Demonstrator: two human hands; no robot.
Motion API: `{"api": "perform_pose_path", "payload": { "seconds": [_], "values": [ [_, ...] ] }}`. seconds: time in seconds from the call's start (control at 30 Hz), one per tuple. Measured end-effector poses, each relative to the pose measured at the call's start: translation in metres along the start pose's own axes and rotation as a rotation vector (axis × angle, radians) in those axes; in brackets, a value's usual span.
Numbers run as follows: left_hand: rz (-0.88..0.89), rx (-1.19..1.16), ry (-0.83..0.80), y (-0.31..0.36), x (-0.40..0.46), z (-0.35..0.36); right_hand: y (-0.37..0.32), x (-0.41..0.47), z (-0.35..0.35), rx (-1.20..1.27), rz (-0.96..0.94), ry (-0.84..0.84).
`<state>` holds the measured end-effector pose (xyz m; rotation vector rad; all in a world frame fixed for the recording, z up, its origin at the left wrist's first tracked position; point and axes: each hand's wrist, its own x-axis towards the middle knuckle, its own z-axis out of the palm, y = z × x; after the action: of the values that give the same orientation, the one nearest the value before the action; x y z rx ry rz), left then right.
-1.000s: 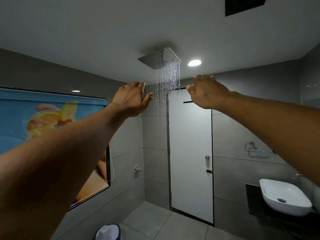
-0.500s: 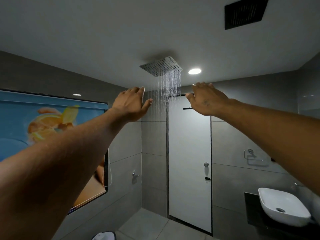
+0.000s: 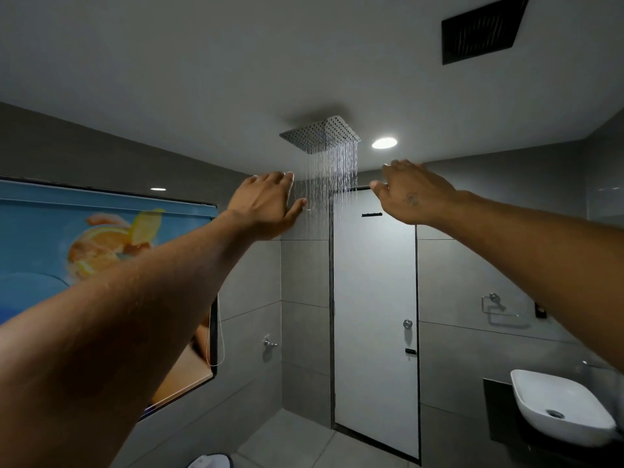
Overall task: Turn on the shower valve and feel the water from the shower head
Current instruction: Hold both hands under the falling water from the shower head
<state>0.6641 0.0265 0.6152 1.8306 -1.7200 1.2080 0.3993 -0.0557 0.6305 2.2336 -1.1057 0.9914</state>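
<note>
shower head [image 3: 320, 134] hanging from ceiling at 12 o'clock, water [image 3: 332, 179] streaming down | left hand [image 3: 265, 206] reaching up at 10 o'clock of stream, fingers [image 3: 275, 179] spread, holding nothing | right hand [image 3: 413, 194] reaching at 2 o'clock, fingers flat, empty | stream falling between both hands

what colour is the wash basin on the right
White, a basin on a dark counter; the head view shows it, lower right.
</note>
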Motion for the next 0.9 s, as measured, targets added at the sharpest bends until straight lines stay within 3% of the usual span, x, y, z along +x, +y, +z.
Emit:
{"api": "perform_pose_path", "payload": {
  "seconds": [0.9],
  "values": [
    [-0.013,-0.065,0.006,0.000,-0.004,0.007,-0.005,-0.011,0.001,-0.035,0.026,-0.050]
  ]
}}
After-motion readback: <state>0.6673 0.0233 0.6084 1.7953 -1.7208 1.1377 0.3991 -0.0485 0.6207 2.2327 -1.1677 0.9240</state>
